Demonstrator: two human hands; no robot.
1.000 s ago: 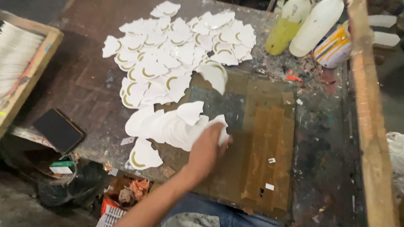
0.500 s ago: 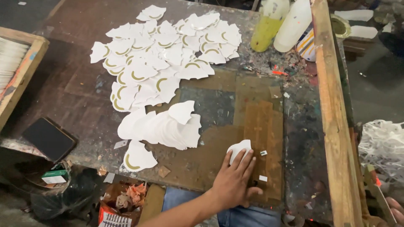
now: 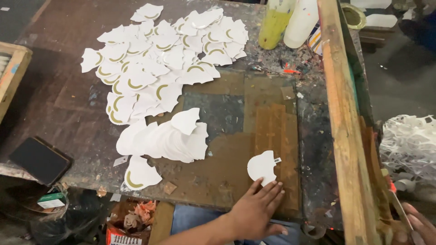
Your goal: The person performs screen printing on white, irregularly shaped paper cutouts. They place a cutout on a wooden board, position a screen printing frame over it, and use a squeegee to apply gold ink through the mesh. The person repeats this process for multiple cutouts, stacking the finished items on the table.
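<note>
Head view: left hand lies flat, fingers spread, fingertips pinning the white cut-out at its six o'clock edge on the brown bench. It looks thin, light, bendable; best slid by an edge. Right hand, five o'clock, grip unclear.

White scalloped paper cutout — lying flat on the brown board.

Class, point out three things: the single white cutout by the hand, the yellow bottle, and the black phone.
White cutout (image 3: 262, 167), head view, middle of the piece.
Yellow bottle (image 3: 273, 26), head view, on its body.
Black phone (image 3: 40, 159), head view, centre of its face.
</note>
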